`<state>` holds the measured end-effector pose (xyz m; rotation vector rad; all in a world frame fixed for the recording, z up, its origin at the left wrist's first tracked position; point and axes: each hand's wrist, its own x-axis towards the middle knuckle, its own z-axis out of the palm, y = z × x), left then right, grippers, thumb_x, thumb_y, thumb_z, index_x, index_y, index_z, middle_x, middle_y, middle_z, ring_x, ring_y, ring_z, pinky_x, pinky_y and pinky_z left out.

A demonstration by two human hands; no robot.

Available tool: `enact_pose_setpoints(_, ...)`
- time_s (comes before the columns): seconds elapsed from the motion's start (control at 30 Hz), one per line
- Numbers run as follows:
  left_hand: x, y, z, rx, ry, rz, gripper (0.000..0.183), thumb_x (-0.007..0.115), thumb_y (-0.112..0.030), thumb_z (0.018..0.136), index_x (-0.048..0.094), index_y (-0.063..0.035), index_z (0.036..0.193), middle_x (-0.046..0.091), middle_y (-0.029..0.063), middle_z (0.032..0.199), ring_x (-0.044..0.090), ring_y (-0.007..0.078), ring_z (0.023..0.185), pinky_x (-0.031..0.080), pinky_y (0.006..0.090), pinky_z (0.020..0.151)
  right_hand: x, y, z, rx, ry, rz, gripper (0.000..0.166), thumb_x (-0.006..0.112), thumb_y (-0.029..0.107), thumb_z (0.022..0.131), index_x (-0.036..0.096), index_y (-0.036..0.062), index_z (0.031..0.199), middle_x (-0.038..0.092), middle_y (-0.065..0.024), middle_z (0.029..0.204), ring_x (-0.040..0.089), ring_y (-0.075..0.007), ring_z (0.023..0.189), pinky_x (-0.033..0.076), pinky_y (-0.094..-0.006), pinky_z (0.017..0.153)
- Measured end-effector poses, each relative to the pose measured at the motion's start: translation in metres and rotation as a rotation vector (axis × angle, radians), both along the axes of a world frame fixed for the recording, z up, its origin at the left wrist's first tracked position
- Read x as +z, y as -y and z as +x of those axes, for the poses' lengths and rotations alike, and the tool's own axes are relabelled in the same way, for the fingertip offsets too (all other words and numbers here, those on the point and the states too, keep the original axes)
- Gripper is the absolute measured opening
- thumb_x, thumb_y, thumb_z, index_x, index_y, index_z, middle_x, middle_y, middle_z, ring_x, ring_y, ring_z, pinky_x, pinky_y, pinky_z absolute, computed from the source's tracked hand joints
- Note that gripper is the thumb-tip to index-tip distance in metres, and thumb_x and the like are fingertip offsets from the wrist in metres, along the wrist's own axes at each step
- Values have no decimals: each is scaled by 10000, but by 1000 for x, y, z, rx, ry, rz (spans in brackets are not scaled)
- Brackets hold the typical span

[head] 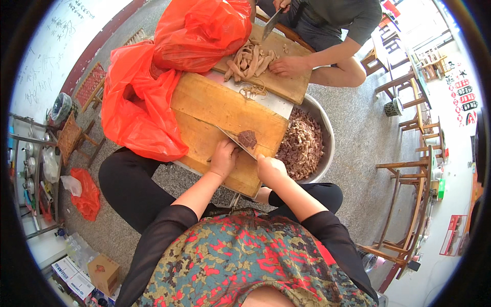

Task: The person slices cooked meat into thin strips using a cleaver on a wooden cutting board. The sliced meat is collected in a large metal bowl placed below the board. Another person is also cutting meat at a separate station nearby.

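My right hand [270, 169] is closed round the handle of a kitchen knife [237, 142], whose blade lies slanted over a wooden cutting board [199, 96]. On the near side of the blade, my left hand [224, 158] has its fingers curled against it; whether they hold food behind the blade cannot be seen. A small dark reddish-brown piece of meat [247, 138] rests on the board just beyond the blade. Right of the board, a large metal basin [328, 134] holds a heap of chopped brown and pale pieces [305, 147].
Across from me, a seated person's hand [287, 66] rests by pale strips [251, 61] on a second board [295, 82]; their other hand holds a cleaver [271, 25]. Red plastic bags [138, 111] cover the left side. Wooden benches [402, 165] stand far right.
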<state>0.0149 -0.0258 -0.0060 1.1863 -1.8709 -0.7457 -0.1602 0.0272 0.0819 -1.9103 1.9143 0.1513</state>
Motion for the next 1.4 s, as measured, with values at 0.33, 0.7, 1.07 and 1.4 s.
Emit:
enact_pose_setpoints(0.33, 3, -5, 1, 15, -90, 1, 183, 627, 14, 801, 661, -32, 974, 630, 154, 1030, 575, 376, 989, 484, 445, 871, 30, -7, 0, 51, -56, 120, 134, 505, 125, 888, 601, 34, 910, 700, -201, 836, 693, -382, 813, 546, -473, 725)
enact_pose_setpoints(0.7, -5, 0, 5, -6, -54, -7, 180, 649, -8, 797, 671, -24, 974, 649, 165, 1041, 593, 380, 990, 488, 434, 866, 12, -4, -11, 47, 41, -77, 175, 547, 218, 898, 587, 56, 841, 664, -207, 724, 671, -388, 705, 528, -483, 627)
enact_pose_setpoints(1.07, -9, -2, 11, -41, 1, -8, 182, 651, -22, 796, 671, -41, 975, 627, 144, 1040, 573, 365, 987, 488, 434, 851, -1, -3, -4, 18, 37, -17, 146, 538, 170, 880, 578, 29, 871, 682, -207, 762, 687, -379, 736, 541, -475, 656)
enact_pose_setpoints(1.4, -4, -2, 10, -7, 19, -1, 201, 642, -5, 792, 666, -43, 988, 624, 145, 1022, 568, 372, 982, 484, 432, 862, 13, -3, 9, 33, 16, 49, 136, 520, 156, 895, 589, 39, 903, 688, -206, 803, 686, -389, 789, 535, -480, 687)
